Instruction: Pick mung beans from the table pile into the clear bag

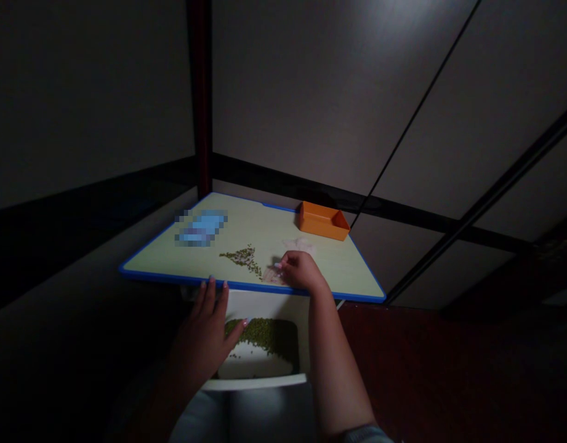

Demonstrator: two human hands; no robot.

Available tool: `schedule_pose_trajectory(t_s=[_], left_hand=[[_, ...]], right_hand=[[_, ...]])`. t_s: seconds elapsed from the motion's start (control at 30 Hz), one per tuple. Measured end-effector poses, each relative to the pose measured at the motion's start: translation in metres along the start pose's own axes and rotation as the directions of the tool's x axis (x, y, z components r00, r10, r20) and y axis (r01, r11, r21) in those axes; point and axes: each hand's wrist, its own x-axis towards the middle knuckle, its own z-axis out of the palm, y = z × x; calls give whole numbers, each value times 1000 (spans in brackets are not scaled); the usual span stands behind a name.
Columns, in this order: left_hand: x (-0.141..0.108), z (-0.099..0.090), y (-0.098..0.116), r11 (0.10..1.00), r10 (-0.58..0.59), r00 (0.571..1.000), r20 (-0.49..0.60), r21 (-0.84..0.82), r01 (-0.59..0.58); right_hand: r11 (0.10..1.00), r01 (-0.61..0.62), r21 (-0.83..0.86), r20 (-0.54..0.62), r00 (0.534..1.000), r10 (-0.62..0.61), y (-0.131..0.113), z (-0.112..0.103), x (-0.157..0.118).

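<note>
My left hand is spread, its fingertips at the near blue edge of the pale table and its thumb over a white drawer that holds many green beans. On the tabletop, my right hand is closed in a pinch; what its fingertips hold, if anything, is too small to make out. Just left of it lies a loose scatter of green beans. Pale small pieces are spread behind and beneath the right hand.
An orange open box stands at the table's back right corner. A blurred light-blue item lies at the left. Large panels rise behind the table.
</note>
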Motion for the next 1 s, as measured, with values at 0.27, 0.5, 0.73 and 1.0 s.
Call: schedule_pose_trajectory(t_s=[0.27, 0.5, 0.73, 1.0], left_hand=[[0, -3, 1, 1000, -11, 1000, 7, 1, 11], [-1, -4, 1, 1000, -17, 1000, 14, 14, 17], [0, -1, 0, 1000, -1, 1000, -7, 5, 1], [0, -1, 0, 1000, 0, 1000, -4, -3, 0]], right_hand=[[999, -19, -29, -29, 999, 18, -1, -1, 0], [1000, 7, -29, -15, 1000, -8, -1, 1, 1], [993, -11, -121, -54, 999, 4, -1, 4, 4], [997, 23, -80, -32, 999, -25, -3, 8, 6]])
